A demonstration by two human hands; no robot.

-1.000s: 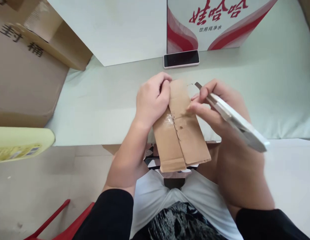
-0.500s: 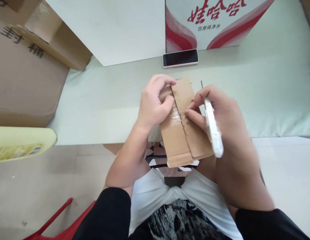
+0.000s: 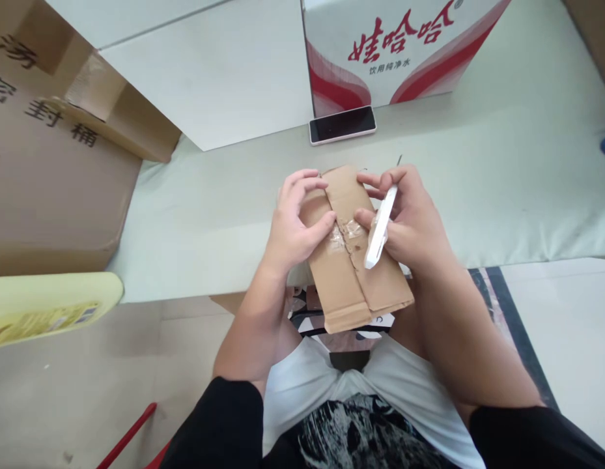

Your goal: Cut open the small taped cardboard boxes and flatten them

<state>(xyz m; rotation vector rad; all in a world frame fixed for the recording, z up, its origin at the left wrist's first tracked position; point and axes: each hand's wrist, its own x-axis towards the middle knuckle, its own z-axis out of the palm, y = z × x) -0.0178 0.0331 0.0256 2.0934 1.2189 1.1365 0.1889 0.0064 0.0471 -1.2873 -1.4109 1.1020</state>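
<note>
A small brown cardboard box (image 3: 335, 279) lies tilted over the table's front edge, its near end above my lap. Clear tape (image 3: 337, 240) clings beside its middle seam, which looks torn and split. My left hand (image 3: 296, 220) grips the box's left side, thumb on the top near the seam. In my right hand (image 3: 413, 225) is a white utility knife (image 3: 381, 228), its thin dark blade pointing away from me. The thumb and fingertips of that hand also rest on the box's right flap and edge.
A phone (image 3: 342, 126) lies on the pale green table cover (image 3: 502, 169), against a white and red carton (image 3: 375, 71). Big brown cartons (image 3: 62, 189) stand at the left, near a pale yellow container (image 3: 53, 299). A red bar (image 3: 129, 433) shows at lower left.
My right hand has shifted up the box, fingertips now at its right edge, and the knife has turned. My left thumb has moved slightly along the seam. The camera view has shifted a little.
</note>
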